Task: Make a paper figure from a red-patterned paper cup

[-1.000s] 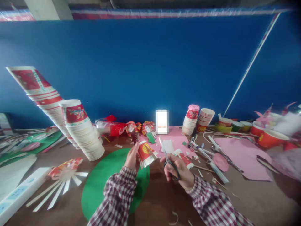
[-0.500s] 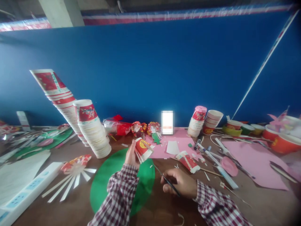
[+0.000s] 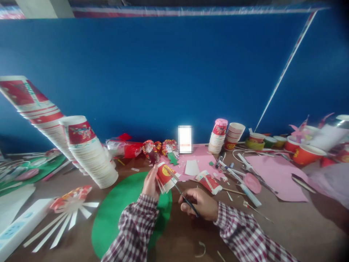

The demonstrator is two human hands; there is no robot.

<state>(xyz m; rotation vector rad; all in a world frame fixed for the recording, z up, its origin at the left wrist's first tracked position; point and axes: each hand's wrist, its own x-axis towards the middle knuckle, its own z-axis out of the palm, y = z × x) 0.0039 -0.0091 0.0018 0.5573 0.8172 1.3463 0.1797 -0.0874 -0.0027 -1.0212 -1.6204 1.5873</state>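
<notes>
My left hand (image 3: 149, 186) is closed around a red and white paper cup (image 3: 164, 175) with a yellow emblem, held tilted above the green paper circle (image 3: 122, 207). Part of the cup's wall is cut into thin strips that hang near my fingers. My right hand (image 3: 203, 204) grips scissors (image 3: 187, 201) with dark handles. Their blades point up and left and reach the cup's right edge. Just beyond my right hand lies a cut red and white cup piece (image 3: 209, 182).
Tall cup stacks (image 3: 89, 156) lean at left, beside a fan of cut strips (image 3: 72, 207) and a power strip (image 3: 21, 225). Shorter cup stacks (image 3: 217, 140), pink paper (image 3: 272, 174), pens and a tool lie at right. A blue panel (image 3: 163, 72) stands behind.
The view has shifted, so most things appear farther left. The scissors have come closer to the cup, with the blades now at its edge. Both hands keep their hold.
</notes>
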